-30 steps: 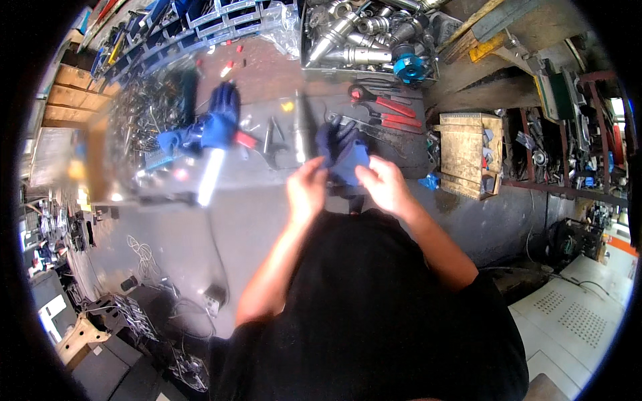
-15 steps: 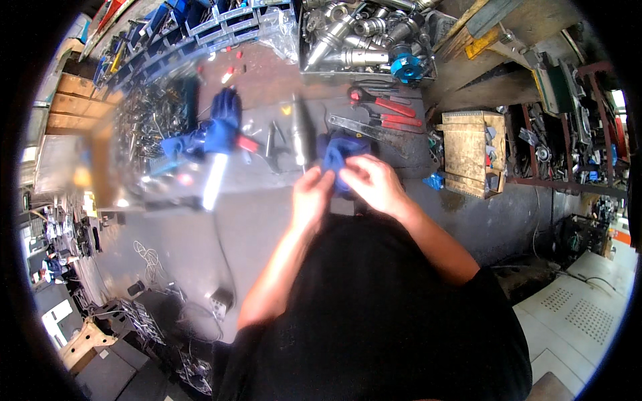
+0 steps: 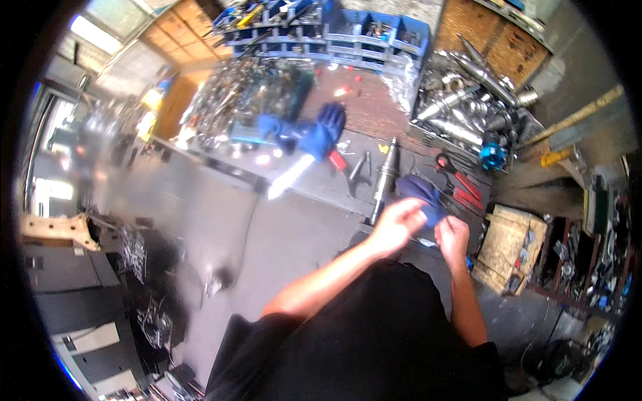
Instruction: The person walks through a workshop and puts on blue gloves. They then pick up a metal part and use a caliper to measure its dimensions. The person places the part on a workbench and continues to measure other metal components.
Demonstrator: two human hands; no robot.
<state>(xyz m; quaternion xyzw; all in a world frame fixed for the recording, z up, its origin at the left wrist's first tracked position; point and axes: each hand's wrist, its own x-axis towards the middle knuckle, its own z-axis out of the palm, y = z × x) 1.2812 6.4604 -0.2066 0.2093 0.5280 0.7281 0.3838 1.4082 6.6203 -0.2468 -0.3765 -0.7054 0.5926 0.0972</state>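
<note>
We stand in a metal workshop: blue parts bins, steel shafts and red-handled pliers crowd the bench.

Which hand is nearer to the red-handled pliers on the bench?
Right. The right hand is just below the red-handled pliers; the left hand is farther left, beside the blue glove.

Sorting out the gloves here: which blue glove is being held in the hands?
The dark blue glove between the left hand and right hand; the other blue glove lies untouched on the bench.
</note>
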